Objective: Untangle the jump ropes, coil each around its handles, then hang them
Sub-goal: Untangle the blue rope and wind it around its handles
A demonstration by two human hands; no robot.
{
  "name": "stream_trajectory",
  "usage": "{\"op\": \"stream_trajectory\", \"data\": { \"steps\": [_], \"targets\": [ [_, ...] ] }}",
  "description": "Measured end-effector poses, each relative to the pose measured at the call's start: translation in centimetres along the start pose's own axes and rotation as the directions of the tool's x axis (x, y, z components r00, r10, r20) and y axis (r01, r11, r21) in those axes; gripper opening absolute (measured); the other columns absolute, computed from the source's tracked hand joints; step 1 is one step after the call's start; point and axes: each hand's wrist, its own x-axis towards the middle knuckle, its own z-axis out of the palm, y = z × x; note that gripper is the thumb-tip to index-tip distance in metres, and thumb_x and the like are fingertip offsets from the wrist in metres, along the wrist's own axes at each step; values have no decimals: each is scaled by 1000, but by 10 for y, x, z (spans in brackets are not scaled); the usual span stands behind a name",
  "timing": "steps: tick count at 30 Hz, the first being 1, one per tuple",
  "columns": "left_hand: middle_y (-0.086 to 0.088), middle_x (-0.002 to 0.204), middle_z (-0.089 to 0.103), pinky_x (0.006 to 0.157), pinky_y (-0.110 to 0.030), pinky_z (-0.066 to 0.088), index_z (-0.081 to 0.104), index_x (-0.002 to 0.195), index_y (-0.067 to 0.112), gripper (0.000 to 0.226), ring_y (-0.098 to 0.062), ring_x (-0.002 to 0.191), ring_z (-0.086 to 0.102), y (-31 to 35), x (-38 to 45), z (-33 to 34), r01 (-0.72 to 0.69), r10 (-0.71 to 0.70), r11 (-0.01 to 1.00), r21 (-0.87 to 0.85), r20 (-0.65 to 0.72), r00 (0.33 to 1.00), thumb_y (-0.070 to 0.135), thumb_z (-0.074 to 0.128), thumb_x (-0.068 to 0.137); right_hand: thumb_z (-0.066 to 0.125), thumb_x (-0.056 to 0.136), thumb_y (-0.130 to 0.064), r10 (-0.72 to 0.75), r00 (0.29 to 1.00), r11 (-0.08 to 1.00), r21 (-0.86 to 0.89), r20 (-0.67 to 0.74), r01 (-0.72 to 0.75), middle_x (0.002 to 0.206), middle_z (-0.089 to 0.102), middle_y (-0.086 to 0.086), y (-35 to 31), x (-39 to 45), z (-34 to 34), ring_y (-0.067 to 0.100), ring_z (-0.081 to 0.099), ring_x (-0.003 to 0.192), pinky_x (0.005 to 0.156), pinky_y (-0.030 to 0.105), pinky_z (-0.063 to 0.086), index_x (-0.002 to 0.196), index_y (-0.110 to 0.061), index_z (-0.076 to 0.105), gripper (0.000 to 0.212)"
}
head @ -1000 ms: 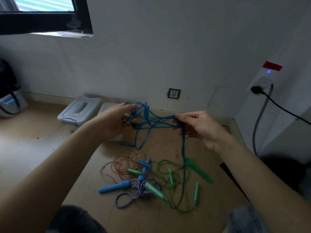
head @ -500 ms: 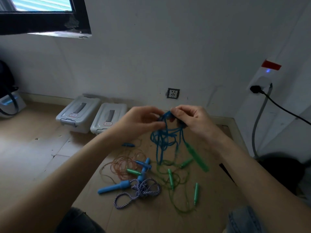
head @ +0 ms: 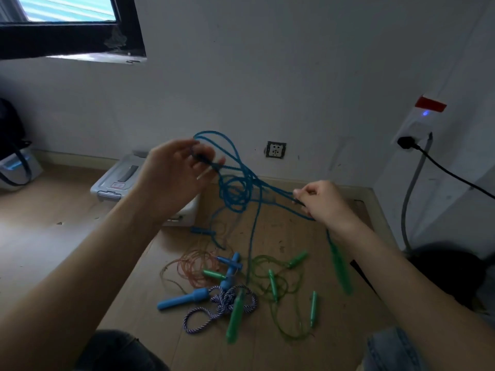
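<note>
The left hand [head: 175, 178] pinched one part of the blue jump rope [head: 237, 188] up high; the right hand [head: 320, 203] pinched another strand lower, with a knotted cluster hanging between them. Its green handles [head: 340, 266] dangled over the other ropes [head: 241, 285] on the floor [head: 53, 223]. Slackening the strands would probably loosen the knot better than pulling it tight.

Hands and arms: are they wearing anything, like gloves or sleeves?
No. The left hand and the right hand are bare, with no gloves, rings or watch to see. Both forearms are bare too, with no sleeves in view.
</note>
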Motion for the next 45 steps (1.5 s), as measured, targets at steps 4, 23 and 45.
{"op": "stream_trajectory", "data": {
  "steps": [4,23,45],
  "targets": [
    [9,51,33,48,-16,37,36,63,18,23,-4,40,33,8,2,-5,-37,34,997,-65,-50,998,13,39,85,51,94,-29,-23,1000,929,-369,-5,19,69,61,12,6,1,0,27,57,67,54,27,33,84,0,67,35],
    [0,96,70,75,-22,48,69,101,19,27,-12,82,61,-61,8,-25,-131,-367,-519,845,-82,926,37,63,82,60,88,-19,-86,996,911,405,2,78,35,43,-17,-15,-2,-1,-1,37,43,51,19,30,69,-19,65,20],
    [-4,59,59,58,-23,53,62,66,16,23,-12,52,58,-15,0,-4,315,-319,872,375,-53,946,35,56,77,59,87,-39,-30,891,962,-229,453,149,92,66,3,6,1,-10,13,56,58,50,23,44,101,-19,61,24]
  ]
}}
